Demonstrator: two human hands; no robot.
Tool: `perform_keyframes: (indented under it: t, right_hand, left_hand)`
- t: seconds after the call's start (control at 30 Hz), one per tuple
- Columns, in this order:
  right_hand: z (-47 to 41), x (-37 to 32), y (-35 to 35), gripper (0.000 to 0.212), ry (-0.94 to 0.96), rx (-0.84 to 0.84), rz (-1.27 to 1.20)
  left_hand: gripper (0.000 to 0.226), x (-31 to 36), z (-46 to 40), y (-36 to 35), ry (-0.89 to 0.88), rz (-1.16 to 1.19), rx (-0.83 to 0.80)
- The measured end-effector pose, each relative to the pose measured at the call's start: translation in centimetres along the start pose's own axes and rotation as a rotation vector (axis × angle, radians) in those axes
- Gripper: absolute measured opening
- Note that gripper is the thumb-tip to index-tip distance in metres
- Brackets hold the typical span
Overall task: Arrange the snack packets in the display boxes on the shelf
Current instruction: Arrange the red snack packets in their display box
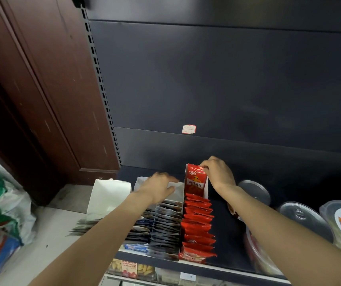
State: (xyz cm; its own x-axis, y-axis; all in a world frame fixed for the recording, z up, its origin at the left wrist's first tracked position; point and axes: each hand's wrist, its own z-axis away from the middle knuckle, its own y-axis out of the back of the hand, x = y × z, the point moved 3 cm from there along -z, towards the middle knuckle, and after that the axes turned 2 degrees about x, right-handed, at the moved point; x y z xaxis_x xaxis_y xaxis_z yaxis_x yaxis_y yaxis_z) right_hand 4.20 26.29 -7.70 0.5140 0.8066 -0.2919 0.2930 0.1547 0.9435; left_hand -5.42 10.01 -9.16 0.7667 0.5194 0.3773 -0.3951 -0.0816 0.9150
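Pinching the top corner of a red packet (pixel 195 178), the right hand (pixel 220 173) held it upright at the back of the red display box (pixel 206 187); the left hand (pixel 159 185) rested, fingers spread, on the neighbouring box (pixel 166 221) on the shelf (pixel 227 234).

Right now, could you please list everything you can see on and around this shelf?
red snack packets: one row, red, right display box
upright red packet: one, red, back of that row
dark snack packets: one row, black-silver, middle box
white display boxes: three, white, shelf left
lidded tubs: several, clear, shelf right
price sticker: one, red-white, back panel
bag: one, white-green, floor left
left hand: on middle box
right hand: grip pinches upright packet
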Motion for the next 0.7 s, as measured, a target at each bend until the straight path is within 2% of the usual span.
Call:
perform_keyframes:
  t: [0.17, 0.37, 0.47, 0.53, 0.63, 0.7]
  right_hand:
    - [-0.9, 0.1, -0.3, 0.029, 0.072, -0.002, 0.038]
    - [0.5, 0.7, 0.1, 0.046, -0.031, -0.067, -0.157]
    - [2.9, 0.9, 1.0, 0.029, -0.077, -0.003, -0.362]
    - [4.8, 0.9, 1.0, 0.022, -0.042, -0.074, -0.404]
    - [6.5, 0.8, 0.3, 0.021, -0.002, -0.24, -0.387]
    - [6.7, 0.8, 0.2, 0.021, 0.001, -0.27, -0.401]
  left_hand:
    - [0.039, 0.1, -0.1, 0.1, 0.0, -0.008, -0.004]
    - [0.046, 0.2, 0.2, 0.0, 0.017, -0.021, 0.019]
    - [0.046, 0.4, 0.8, 0.0, 0.046, -0.048, 0.075]
    - [0.045, 0.6, 1.3, 0.0, 0.05, -0.123, 0.103]
    - [0.046, 1.0, 2.0, -0.1, 0.03, -0.239, 0.144]
    - [0.048, 1.2, 2.3, -0.1, 0.032, -0.246, 0.142]
